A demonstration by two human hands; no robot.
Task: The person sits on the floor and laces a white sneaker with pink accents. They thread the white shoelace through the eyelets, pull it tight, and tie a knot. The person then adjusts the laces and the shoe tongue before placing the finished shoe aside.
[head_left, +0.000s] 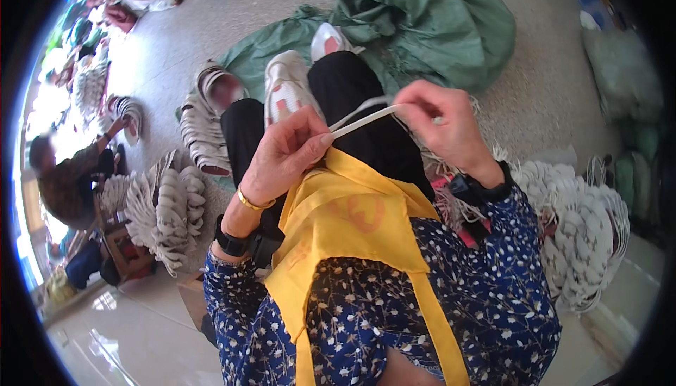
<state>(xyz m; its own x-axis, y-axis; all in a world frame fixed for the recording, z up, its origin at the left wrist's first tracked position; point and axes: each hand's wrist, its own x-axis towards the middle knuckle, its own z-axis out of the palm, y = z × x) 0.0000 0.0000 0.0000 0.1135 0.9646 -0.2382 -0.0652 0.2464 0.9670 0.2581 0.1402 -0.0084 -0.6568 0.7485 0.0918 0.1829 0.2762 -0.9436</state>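
Observation:
A flat white shoelace [362,122] is stretched between my two hands over my lap. My left hand [283,152] pinches one end of the stretch between thumb and fingers. At the other end, my right hand [449,127] grips the lace with curled fingers, and a bit of white shows between them. Behind this stretch loops a second, blurred length of lace. Just beyond my left hand, a white shoe upper [283,83] with reddish patches lies between my knees. A yellow apron [352,210] covers my lap, below both hands.
Stacked white shoe uppers [201,136] stand left of my knees, with more bundles [165,206] farther left. Another large pile [581,231] lies at my right. A green sack [429,23] spreads on the floor ahead. Another person [70,182] sits at the far left.

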